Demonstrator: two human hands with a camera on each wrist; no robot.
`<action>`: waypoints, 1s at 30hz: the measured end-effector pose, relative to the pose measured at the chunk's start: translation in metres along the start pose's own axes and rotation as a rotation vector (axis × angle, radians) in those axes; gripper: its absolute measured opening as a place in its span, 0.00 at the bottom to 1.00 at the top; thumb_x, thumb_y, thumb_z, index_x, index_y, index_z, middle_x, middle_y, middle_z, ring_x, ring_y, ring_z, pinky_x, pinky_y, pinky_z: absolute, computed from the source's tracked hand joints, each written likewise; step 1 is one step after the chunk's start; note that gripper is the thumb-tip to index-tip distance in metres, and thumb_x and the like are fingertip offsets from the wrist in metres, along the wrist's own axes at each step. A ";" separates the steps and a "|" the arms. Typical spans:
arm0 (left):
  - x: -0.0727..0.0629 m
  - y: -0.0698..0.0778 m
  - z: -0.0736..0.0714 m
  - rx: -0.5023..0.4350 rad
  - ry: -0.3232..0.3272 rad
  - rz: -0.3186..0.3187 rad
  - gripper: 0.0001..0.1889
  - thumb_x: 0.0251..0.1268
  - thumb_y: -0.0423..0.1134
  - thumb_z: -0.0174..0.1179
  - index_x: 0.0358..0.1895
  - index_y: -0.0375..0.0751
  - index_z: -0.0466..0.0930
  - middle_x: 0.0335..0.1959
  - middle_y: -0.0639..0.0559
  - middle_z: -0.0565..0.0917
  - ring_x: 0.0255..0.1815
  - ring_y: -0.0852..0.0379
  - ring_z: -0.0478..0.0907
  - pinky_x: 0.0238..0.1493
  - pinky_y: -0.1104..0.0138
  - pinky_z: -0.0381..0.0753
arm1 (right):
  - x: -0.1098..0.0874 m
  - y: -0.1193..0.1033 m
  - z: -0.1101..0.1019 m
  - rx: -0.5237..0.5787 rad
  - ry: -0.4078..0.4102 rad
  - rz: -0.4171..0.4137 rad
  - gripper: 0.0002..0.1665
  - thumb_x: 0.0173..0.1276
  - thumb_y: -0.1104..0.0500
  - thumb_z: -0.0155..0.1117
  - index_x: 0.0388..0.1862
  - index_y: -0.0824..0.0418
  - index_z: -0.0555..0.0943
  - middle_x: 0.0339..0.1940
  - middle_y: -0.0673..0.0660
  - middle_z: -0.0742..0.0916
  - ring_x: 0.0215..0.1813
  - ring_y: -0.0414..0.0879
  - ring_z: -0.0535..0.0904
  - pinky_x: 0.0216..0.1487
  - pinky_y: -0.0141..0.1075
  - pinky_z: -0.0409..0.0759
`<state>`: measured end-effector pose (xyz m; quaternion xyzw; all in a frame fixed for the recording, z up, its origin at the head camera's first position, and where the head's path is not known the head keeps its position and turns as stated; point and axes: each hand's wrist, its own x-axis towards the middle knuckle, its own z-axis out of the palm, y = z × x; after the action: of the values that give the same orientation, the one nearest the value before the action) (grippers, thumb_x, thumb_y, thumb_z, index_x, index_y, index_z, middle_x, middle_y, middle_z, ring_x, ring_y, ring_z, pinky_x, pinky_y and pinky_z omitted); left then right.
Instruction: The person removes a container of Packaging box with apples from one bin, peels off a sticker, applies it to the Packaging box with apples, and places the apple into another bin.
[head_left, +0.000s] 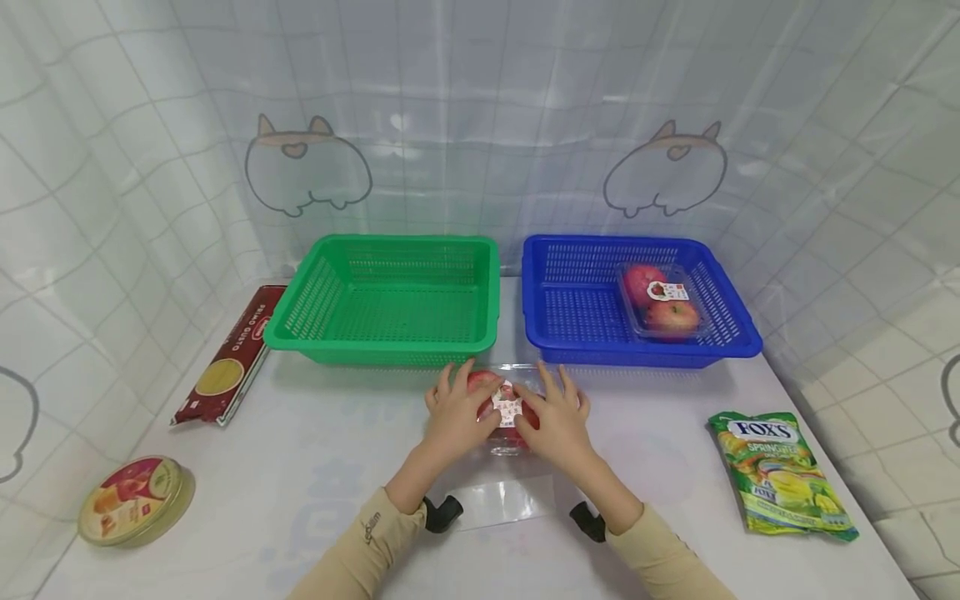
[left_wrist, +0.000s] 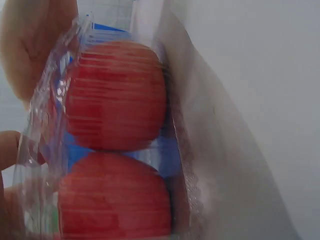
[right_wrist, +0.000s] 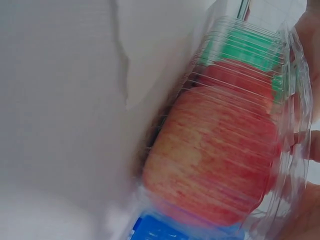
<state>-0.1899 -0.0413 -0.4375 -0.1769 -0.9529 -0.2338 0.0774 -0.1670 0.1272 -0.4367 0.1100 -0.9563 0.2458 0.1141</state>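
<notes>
A clear plastic box (head_left: 507, 448) of red apples lies on the table near the middle, in front of the two baskets. A white label with a strawberry picture (head_left: 507, 408) sits on its lid. My left hand (head_left: 456, 417) rests on the box's left part, thumb and index finger at the label's left edge. From the right, my right hand (head_left: 561, 421) touches the lid and the label's right edge in the same way. Through the box wall, red apples (left_wrist: 116, 97) show in the left wrist view, and a paler red apple (right_wrist: 215, 155) in the right wrist view.
Behind stand a green basket (head_left: 382, 346) and a blue basket (head_left: 645, 354), which holds another labelled apple box (head_left: 663, 304). At left lie a dark red packet (head_left: 232, 358) and a round tin (head_left: 135, 502); a green candy bag (head_left: 782, 475) lies right. A clear sheet (head_left: 504, 502) lies in front.
</notes>
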 end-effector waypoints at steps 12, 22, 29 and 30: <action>-0.005 -0.010 -0.003 -0.072 0.009 -0.032 0.29 0.52 0.46 0.53 0.62 0.52 0.72 0.68 0.37 0.58 0.68 0.31 0.46 0.56 0.35 0.51 | -0.004 0.010 -0.004 0.249 -0.064 0.107 0.34 0.59 0.55 0.58 0.66 0.58 0.67 0.72 0.68 0.57 0.71 0.69 0.44 0.57 0.72 0.45; -0.007 -0.025 0.004 -0.529 0.020 -0.294 0.36 0.61 0.46 0.51 0.71 0.38 0.51 0.69 0.32 0.56 0.68 0.30 0.49 0.59 0.33 0.45 | -0.002 0.024 -0.007 0.878 -0.138 0.452 0.48 0.66 0.56 0.54 0.75 0.58 0.38 0.75 0.65 0.44 0.73 0.64 0.36 0.68 0.59 0.37; 0.003 -0.032 0.014 -0.852 -0.057 -0.369 0.39 0.63 0.44 0.52 0.72 0.31 0.44 0.72 0.33 0.47 0.72 0.37 0.42 0.68 0.47 0.45 | 0.001 0.029 0.000 0.965 -0.163 0.471 0.45 0.67 0.61 0.50 0.74 0.62 0.37 0.74 0.65 0.42 0.74 0.60 0.32 0.69 0.55 0.34; 0.004 -0.033 0.015 -0.878 -0.059 -0.382 0.39 0.62 0.45 0.52 0.72 0.32 0.44 0.72 0.34 0.47 0.72 0.38 0.42 0.69 0.47 0.44 | 0.002 0.029 0.001 0.971 -0.162 0.470 0.44 0.67 0.61 0.49 0.74 0.62 0.38 0.74 0.66 0.42 0.74 0.60 0.32 0.69 0.55 0.34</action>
<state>-0.2071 -0.0604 -0.4641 -0.0213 -0.7815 -0.6189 -0.0760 -0.1769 0.1511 -0.4498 -0.0483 -0.7373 0.6689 -0.0818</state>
